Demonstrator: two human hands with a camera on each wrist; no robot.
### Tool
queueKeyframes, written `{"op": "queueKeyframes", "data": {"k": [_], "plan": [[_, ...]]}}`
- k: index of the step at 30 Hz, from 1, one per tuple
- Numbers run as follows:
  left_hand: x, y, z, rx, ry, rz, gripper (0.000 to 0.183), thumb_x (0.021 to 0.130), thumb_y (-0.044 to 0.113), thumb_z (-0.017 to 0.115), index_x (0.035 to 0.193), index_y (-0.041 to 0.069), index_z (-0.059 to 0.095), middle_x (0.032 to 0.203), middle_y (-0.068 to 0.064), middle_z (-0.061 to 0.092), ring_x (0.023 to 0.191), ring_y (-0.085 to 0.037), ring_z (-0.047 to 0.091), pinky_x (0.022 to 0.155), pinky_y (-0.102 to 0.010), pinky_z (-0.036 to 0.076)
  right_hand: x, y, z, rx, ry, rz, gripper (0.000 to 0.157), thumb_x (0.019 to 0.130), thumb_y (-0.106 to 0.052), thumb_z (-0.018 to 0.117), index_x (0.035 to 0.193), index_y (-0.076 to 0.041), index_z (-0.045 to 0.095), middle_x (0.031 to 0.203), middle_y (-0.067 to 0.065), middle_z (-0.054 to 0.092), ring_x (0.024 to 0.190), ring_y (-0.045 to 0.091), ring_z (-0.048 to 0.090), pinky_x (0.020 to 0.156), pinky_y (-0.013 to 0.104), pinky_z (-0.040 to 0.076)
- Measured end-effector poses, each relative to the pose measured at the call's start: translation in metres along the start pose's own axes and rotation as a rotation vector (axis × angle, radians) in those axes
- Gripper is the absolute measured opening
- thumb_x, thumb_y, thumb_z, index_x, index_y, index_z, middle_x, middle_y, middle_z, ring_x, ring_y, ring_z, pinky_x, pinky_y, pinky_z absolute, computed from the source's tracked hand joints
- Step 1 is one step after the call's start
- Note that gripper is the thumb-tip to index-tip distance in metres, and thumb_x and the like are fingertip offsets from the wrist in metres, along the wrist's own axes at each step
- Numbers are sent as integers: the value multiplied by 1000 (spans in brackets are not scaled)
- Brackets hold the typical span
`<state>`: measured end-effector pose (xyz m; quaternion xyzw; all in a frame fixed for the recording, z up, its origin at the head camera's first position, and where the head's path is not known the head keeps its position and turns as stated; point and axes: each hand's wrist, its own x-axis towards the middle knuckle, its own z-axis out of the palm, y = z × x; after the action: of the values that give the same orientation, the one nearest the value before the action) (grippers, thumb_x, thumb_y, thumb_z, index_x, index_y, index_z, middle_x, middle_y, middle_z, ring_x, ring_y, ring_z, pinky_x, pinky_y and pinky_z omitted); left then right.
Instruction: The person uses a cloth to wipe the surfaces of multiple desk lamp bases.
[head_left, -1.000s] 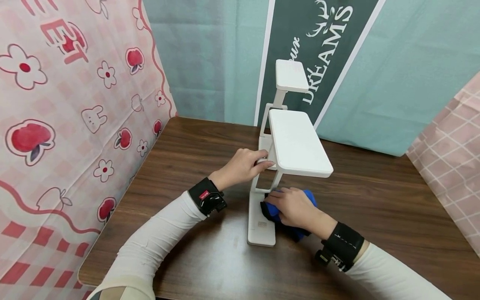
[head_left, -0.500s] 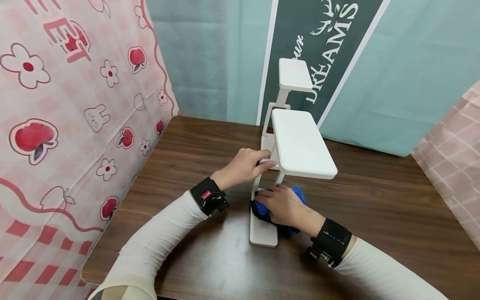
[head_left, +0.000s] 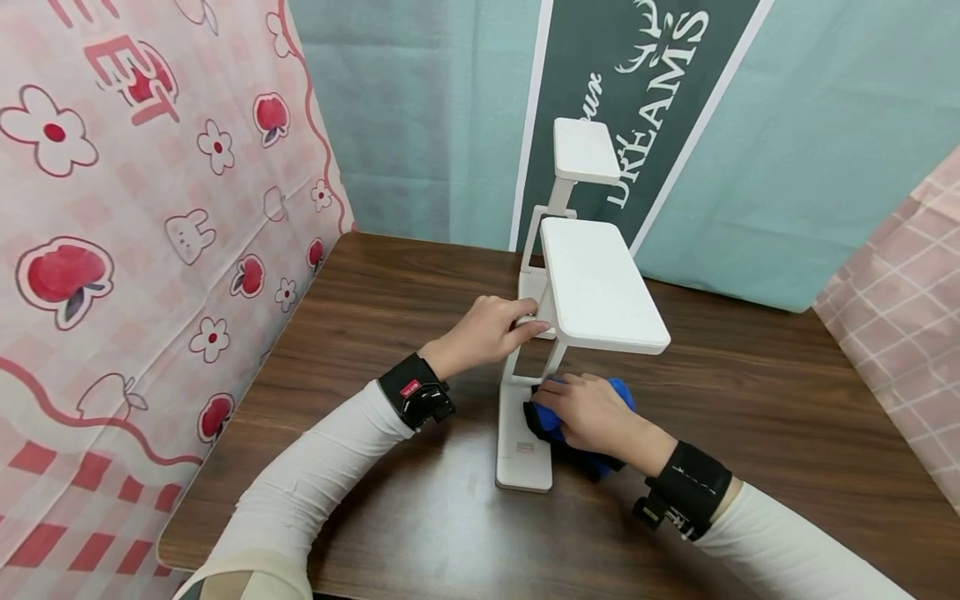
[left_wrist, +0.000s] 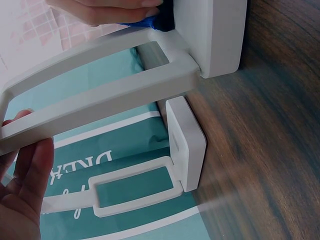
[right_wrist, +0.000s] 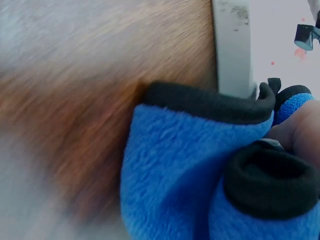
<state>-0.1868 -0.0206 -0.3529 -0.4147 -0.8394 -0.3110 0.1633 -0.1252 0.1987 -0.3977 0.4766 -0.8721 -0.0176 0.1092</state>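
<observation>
A white folding stand with a flat top plate, an open-frame upright and a long base stands on the table. My left hand holds its upright, with thumb and fingers around the frame bar in the left wrist view. Over the base's right edge my right hand grips a blue fluffy cloth with black edging. The cloth lies in bunched folds in the right wrist view, beside the base. Most of the right fingertips are hidden there.
Behind the held stand is a second, similar white stand, close to the green curtain. The dark wooden table extends to both sides. A pink printed cloth hangs at the left.
My right hand slid the cloth left across the base, then back right to its edge. The left hand stays on the upright, and the stand keeps its place.
</observation>
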Motion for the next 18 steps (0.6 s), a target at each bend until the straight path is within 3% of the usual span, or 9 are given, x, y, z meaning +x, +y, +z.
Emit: {"op": "queueKeyframes", "data": {"k": [5, 12, 18], "plan": [[0, 0, 1, -1, -1, 2, 17, 98, 22, 58, 89, 8, 60, 57, 2, 50, 46, -6, 42, 50, -18, 29, 7, -6, 1, -22, 6, -34, 38, 71, -9, 75, 108, -16, 71, 106, 2, 72, 86, 20, 67, 69, 35, 56], [1, 1, 1, -7, -6, -8, 19, 99, 25, 57, 88, 9, 60, 56, 2, 48, 45, -6, 41, 49, -18, 28, 19, -19, 0, -145, -70, -61, 40, 74, -20, 77, 113, -18, 69, 111, -1, 70, 88, 19, 66, 80, 34, 56], [-2, 0, -1, -6, -6, -3, 16, 97, 21, 59, 88, 8, 58, 57, 1, 48, 46, -7, 40, 51, -18, 27, 10, -17, 1, -90, 25, -75, 39, 72, -15, 79, 110, -18, 71, 108, 0, 71, 82, 18, 65, 70, 33, 55]]}}
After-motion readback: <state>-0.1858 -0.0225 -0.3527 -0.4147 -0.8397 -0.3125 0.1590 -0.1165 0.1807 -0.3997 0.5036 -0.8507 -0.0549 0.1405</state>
